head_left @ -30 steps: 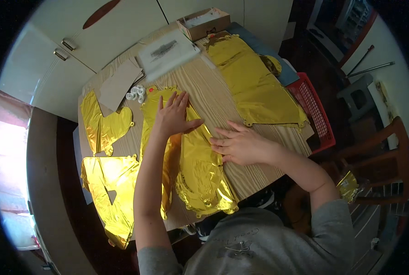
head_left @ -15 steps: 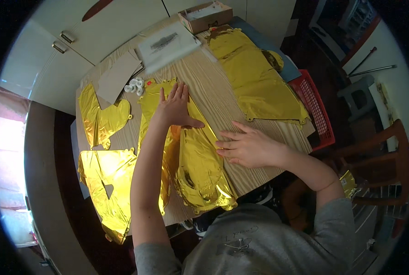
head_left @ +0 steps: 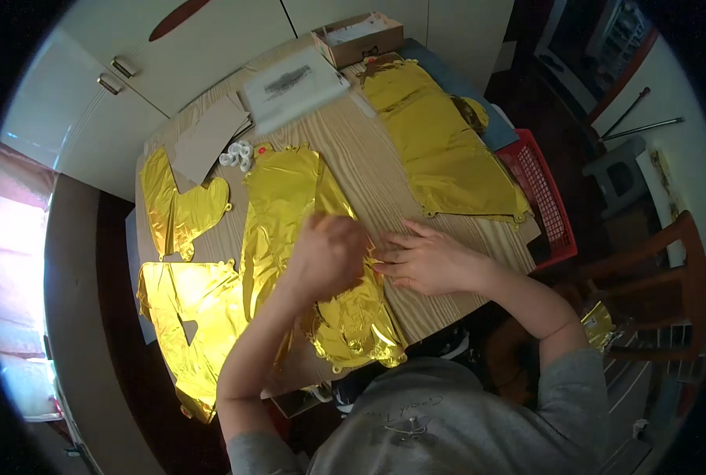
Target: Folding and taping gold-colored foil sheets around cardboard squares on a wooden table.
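Observation:
A flat, gold foil balloon (head_left: 283,190) lies creased and partly folded on the table in front of me. My left hand (head_left: 333,255) is over its middle, with the fingers curled down and slightly blurred; whatever they may grip is hidden underneath. Close to its right, my right hand (head_left: 436,260) rests palm down with fingers spread. Those fingertips touch the balloon's right edge, and the rest of the hand is on the wood.
Other flat gold foil pieces lie at the left (head_left: 190,210), near left (head_left: 186,305) and far right (head_left: 440,131). White rolls (head_left: 237,155), brown card sheets (head_left: 209,138), a clear plastic sheet (head_left: 293,83) and a cardboard box (head_left: 361,38) sit farther back. A red basket (head_left: 549,198) stands beside the table.
My left hand has come back toward me from the balloon's upper part, and its spread fingers have curled. The right hand stays spread in nearly the same place.

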A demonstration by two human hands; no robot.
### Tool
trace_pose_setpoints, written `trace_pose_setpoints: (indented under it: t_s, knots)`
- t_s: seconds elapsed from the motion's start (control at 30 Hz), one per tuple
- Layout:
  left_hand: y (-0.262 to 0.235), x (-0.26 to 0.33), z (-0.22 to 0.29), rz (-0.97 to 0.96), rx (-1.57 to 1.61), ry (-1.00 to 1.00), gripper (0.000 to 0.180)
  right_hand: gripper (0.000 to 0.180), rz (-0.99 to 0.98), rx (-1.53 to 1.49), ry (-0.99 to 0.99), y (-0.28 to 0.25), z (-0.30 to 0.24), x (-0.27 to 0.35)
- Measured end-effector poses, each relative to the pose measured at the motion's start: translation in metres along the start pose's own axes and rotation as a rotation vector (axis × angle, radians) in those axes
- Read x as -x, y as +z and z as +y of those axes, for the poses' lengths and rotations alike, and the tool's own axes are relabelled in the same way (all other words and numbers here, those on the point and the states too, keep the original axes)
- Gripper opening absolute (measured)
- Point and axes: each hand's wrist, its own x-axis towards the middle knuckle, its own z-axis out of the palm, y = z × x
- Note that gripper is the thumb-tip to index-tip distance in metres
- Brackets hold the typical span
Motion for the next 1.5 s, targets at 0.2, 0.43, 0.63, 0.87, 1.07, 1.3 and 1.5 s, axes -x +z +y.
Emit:
trace_pose_setpoints:
  t_s: [0.2,0.43,0.63,0.87,1.07,1.3,1.5]
  knots:
    - [0.007,0.007,0.027,0.14,0.146,0.03,0.026,0.041,0.005,-0.025,0.026,0.002,-0.001,0.003]
    - [0.013,-0.012,-0.002,0.177,0.024,-0.079,0.029,0.04,0.094,-0.022,-0.014,0.005,0.001,0.005]
    - [0.016,-0.034,-0.038,0.153,-0.058,-0.167,0.034,0.04,0.099,-0.04,-0.015,0.008,0.002,0.005]
    - [0.025,-0.056,-0.075,0.172,-0.187,-0.23,0.04,0.042,0.056,-0.038,-0.01,0.008,0.001,0.006]
    - [0.02,-0.066,-0.091,0.098,-0.201,-0.244,0.049,0.042,0.058,-0.024,-0.008,0.007,-0.002,0.007]
    - [0.011,-0.066,-0.088,0.007,-0.148,-0.271,0.069,0.04,0.125,-0.021,-0.029,0.008,-0.007,0.017]
    - [0.008,-0.065,-0.088,-0.038,-0.147,-0.289,0.085,0.038,0.134,-0.023,-0.041,0.0,-0.014,0.024]
